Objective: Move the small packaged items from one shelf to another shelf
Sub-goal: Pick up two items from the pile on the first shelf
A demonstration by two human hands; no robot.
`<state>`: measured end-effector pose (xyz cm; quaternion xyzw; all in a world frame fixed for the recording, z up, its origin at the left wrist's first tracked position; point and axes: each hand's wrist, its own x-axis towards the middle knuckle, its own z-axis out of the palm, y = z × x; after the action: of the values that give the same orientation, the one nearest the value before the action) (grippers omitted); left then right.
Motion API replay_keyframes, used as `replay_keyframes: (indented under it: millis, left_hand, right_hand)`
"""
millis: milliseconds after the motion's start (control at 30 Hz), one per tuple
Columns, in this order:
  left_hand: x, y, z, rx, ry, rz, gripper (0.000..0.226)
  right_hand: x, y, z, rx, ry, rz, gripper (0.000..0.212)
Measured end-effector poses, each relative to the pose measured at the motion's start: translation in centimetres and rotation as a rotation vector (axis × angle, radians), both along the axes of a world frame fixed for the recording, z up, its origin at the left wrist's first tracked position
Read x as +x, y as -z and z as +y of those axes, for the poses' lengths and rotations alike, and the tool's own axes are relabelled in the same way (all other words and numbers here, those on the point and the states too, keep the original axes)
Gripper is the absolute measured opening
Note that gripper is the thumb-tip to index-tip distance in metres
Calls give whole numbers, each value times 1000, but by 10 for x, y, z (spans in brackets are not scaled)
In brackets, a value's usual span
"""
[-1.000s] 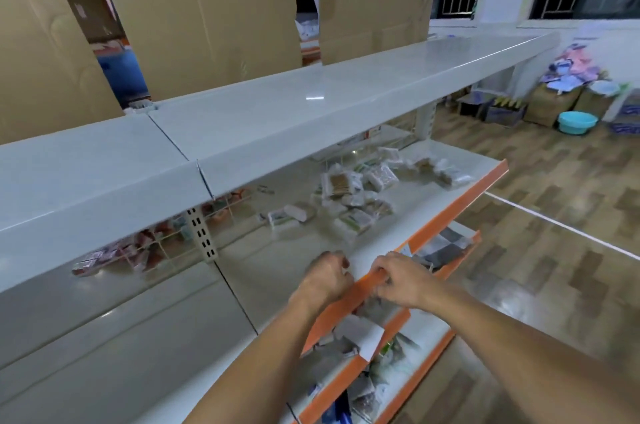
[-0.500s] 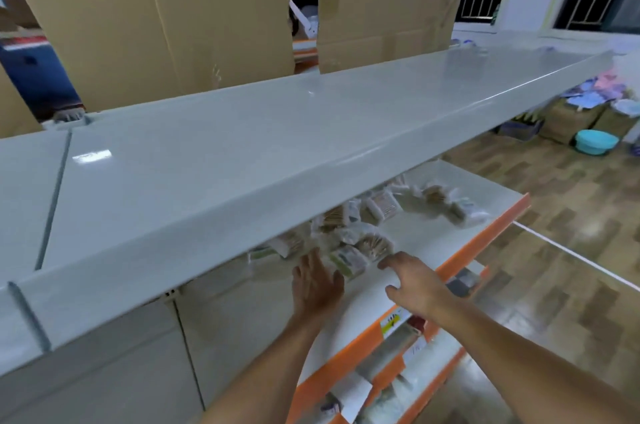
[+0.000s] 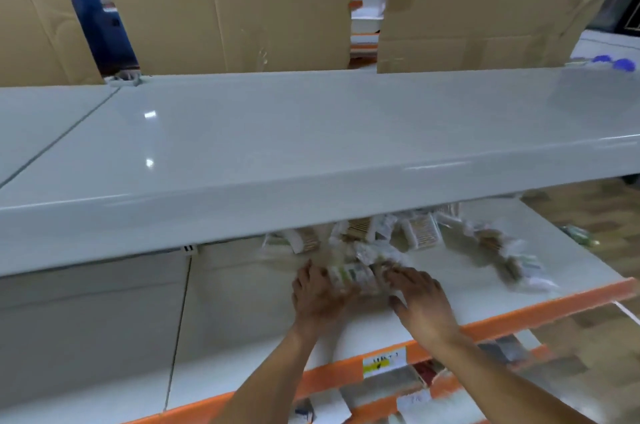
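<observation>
White shelf point(image 3: 450, 288) carries blurred packets point(image 3: 356, 271); the left hand point(image 3: 317, 295) and right hand point(image 3: 420, 302) flank them, fingers spread flat, touching.

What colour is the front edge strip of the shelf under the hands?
Orange front edge strip, clearest in the head view.

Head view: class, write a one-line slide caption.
Both hands, left hand and right hand, gather small packets on the orange-edged shelf.

packets point(image 3: 360, 271) on shelf point(image 3: 433, 306), between hands
</observation>
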<state>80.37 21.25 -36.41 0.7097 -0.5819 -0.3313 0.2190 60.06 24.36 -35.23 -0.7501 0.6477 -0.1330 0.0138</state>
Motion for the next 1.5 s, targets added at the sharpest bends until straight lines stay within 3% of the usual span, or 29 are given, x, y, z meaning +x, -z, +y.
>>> replay_keyframes:
  millis: [67,200,433,533,633,733,867,1033,1233,1333,1400,1500]
  left_hand:
    - [-10,0,1,10,-34,-5,111]
    - [-14,2,4,-57,-61,-24,85]
    - [0,-10,16,-119,-237,669,72]
    - [1,-11,22,-129,-249,826,79]
    - [2,-11,23,-116,-352,839,70]
    - [3,-10,22,-93,-366,840,62]
    - [5,-9,23,-138,-372,883,43]
    - [11,-5,23,-184,-312,1068,34]
    - [15,0,21,-187,-387,1105,30]
    - [18,1,21,-166,-488,1100,12]
    - [19,3,20,-154,-510,1100,12]
    - [17,2,20,-161,-513,1128,15]
  right_hand:
    - [-2,2,-4,-95,-9,-51,53]
    - [-1,12,-9,-209,22,-86,49]
    - [-9,27,-12,-224,30,-231,20]
    - [-9,23,-13,-218,37,-329,12]
    - [-3,9,-13,-220,18,-717,8]
    - [1,-8,-20,-42,133,-1189,16]
    - [2,-3,-28,186,296,-1420,16]
    - [1,11,-31,321,331,-1440,13]
    - [-7,12,-24,513,163,-1343,56]
    - [-7,10,-23,508,115,-1289,44]
    - [-7,7,-24,475,71,-1290,36]
    - [-9,-4,-28,435,21,-1286,41]
